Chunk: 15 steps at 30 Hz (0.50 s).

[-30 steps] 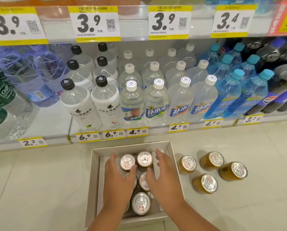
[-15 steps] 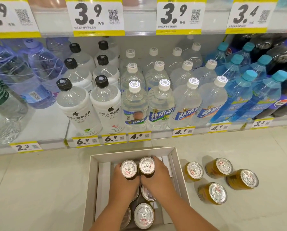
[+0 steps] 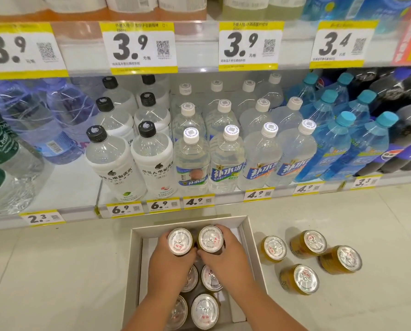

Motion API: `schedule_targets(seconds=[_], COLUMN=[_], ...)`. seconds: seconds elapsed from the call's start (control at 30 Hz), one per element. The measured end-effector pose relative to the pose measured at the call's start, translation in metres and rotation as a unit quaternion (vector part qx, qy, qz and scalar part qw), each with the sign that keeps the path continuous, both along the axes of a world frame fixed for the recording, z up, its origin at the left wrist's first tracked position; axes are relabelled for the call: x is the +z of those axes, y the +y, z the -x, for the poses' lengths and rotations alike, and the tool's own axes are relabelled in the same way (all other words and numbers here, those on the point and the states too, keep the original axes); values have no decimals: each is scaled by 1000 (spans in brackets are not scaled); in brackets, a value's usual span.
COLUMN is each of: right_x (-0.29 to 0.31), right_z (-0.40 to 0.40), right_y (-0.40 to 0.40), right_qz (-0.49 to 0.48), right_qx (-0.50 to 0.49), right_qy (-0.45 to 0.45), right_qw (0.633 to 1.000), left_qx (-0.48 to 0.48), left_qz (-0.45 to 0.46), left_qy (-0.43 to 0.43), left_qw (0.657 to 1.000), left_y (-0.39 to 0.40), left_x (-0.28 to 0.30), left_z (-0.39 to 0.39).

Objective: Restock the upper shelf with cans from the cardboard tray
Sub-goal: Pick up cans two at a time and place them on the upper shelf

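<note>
We've got our left hand and right hand each gripping one can, left can and right can, over the cardboard tray; four loose cans sit lower right.

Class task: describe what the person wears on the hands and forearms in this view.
Nothing is worn. The left hand and right hand are bare, with no gloves, rings, watch or bracelet showing. Both forearms are bare to the bottom edge of the picture, so no sleeves are visible.
</note>
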State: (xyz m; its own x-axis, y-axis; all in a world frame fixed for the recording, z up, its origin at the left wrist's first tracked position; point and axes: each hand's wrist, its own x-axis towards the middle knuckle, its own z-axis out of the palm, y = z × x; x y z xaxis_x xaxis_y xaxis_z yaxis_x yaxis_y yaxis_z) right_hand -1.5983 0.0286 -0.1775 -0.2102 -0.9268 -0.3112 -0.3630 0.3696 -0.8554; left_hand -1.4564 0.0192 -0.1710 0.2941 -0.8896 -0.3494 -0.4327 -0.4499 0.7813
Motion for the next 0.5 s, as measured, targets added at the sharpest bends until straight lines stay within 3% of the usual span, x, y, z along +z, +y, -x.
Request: schedule_targets(seconds=[0.1,0.23,0.5], right_x=[45,143,427], right_z=[6,17,60], right_y=[11,29,52], right_qz=[1,17,28], right_qx=[3,-9,-23], right_qy=[-15,-8,-54], right_qw=[1000,1000,998], left_qx=[20,-23,-82], left_qz=[0,3,29], left_qy=[-2,-9,-6], left_qw=[1000,1000,996], left_y=[10,27,37], left_x=[51,157,422], left_z=[2,7,29])
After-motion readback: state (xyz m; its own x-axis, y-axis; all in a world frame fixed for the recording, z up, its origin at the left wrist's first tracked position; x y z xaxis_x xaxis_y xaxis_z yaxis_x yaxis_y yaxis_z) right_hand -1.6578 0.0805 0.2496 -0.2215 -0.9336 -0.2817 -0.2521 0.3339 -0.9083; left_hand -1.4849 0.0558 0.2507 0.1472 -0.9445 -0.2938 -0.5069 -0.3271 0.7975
